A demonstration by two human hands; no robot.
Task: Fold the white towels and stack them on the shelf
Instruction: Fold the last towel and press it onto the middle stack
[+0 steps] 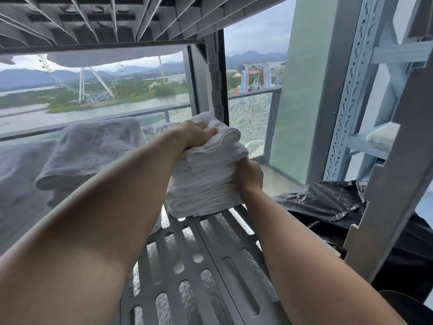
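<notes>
White towels [206,181] lie under flat left hand [199,133], right hand [249,175] touching their side.

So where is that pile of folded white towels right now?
In the head view the stack of folded towels sits mid-frame on the slatted grey shelf, left hand on top, right hand against its right side.

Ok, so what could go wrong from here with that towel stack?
1. The towel stack is tall and its upper layers bulge rightward; it may topple once the left hand on top and right hand at its side let go.
2. It sits near the right edge of the shelf, so a slip could drop towels onto the black bag.
</notes>
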